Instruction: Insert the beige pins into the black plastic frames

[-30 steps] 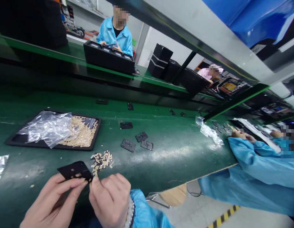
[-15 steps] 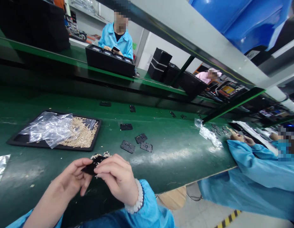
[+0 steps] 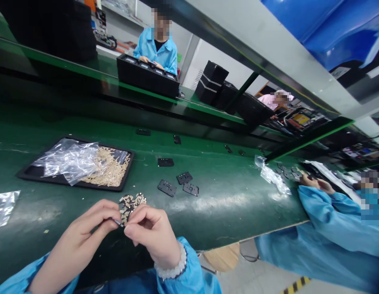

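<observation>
Head view shows us both hands together low over the worktop (image 3: 223, 220), just in front of a loose pile of small tan and black pieces (image 3: 131, 202). Our left hand (image 3: 96, 222) has its grip closed, thumb and fingertips pinching a thin dark part (image 3: 118, 223) that is seen almost edge-on, so we cannot read its face. Our right hand (image 3: 151, 234) is at that part's other end, thumb and forefinger drawn close together; whether its grip has hold of the part, a small piece or nothing, we cannot tell. Judging by how things lie, we would say the work on the held part is under way rather than finished, since both hands are at it and it has not been set down. Beyond the pile, three black plates (image 3: 167, 188) lie close together, with a single black plate (image 3: 165, 162) behind them and more dark parts (image 3: 177, 139) towards the back; we cannot make out which of these are done and which wait. Plenty of loose stock is left, as far as we can judge: the pile is sizeable, and the black tray (image 3: 32, 177) to its left holds a broad heap of tan strips (image 3: 111, 169) beside a crumpled clear bag (image 3: 73, 159). Well off to the right, a co-worker in a blue sleeve (image 3: 318, 204) is at the same worktop, hands near other small parts.
</observation>
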A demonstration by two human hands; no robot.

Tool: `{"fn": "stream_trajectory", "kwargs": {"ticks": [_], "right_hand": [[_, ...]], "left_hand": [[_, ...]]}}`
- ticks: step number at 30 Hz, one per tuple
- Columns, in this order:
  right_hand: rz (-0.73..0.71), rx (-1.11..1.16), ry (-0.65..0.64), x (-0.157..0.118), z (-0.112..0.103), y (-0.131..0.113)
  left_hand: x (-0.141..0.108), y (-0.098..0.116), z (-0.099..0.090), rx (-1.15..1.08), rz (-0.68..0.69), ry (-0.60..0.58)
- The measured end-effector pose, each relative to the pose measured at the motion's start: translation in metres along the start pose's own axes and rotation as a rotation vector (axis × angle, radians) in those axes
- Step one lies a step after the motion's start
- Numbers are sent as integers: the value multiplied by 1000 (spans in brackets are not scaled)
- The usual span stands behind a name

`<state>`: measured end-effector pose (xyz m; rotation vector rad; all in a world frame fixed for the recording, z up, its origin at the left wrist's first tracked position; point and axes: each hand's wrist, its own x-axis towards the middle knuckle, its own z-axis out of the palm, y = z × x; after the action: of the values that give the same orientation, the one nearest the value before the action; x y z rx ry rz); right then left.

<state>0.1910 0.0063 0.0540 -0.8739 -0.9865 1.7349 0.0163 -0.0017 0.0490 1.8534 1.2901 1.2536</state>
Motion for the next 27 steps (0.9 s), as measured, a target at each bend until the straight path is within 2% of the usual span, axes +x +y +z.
{"fn": "stream_trajectory", "kwargs": {"ticks": [5,9,14,20,24,27], "right_hand": [[100,55,-59,1,-2,-2],[109,33,-50,-1,-2,-4],[94,-13,-31,-3,0,-5],[79,-75,-16,-4,1,-5],[144,-128,14,0,-4,2],[200,-75,-24,4,-10,7]], "left_hand": [[4,-1,-7,46,93,-74],[6,-1,-11,114,157,-141],[3,0,-12,165,160,-103],[-3,-13,-19,262,194,-202],[-4,-21,-18,347,282,-166],[-5,-24,-13,360,310,-122]]}}
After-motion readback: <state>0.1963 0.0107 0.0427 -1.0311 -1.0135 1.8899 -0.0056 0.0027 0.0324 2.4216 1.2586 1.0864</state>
